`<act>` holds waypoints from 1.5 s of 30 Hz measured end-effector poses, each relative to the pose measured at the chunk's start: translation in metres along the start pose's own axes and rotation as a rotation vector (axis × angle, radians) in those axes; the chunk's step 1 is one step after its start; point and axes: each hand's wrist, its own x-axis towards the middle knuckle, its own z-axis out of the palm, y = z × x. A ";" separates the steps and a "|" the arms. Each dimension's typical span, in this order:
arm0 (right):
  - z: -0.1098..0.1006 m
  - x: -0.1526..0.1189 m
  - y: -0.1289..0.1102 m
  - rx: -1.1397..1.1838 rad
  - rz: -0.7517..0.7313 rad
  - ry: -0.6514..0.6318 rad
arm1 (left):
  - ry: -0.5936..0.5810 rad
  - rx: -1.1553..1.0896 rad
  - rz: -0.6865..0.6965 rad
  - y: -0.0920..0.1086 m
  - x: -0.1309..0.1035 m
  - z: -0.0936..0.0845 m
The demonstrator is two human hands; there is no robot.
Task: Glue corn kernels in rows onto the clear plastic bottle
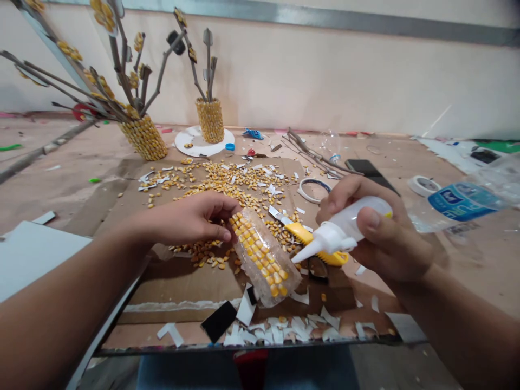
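Observation:
My left hand point(207, 216) grips the far end of a clear plastic cylinder point(264, 260), which lies tilted over the cardboard. Rows of yellow corn kernels point(260, 252) are stuck along its upper side, and the rest of its visible wall is bare. In my right hand point(377, 238) is a white glue bottle point(341, 227), fingers wrapped round it. Its pointed nozzle tip is close to the cylinder's right side; whether they touch I cannot tell. Below the bottle lies a yellow-handled cutter point(300, 233). Loose kernels point(227, 179) are scattered behind the cylinder.
Two kernel-covered pots with twigs, one pot point(144, 135) at left and another pot point(210, 119) on a white disc, stand at the back. A tape roll point(314, 190), a phone point(371, 174) and a plastic bottle point(463, 203) lie right. Paper scraps point(280, 330) line the front edge.

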 end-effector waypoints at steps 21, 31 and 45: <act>-0.009 0.010 0.009 -0.198 -0.011 -0.282 | -0.004 0.014 -0.003 -0.002 0.000 0.000; -0.008 0.017 0.021 0.007 -0.003 -0.016 | 0.026 0.125 -0.012 -0.001 0.000 0.000; -0.019 0.034 0.041 -0.233 0.205 0.111 | 0.271 0.499 0.002 0.000 -0.006 -0.013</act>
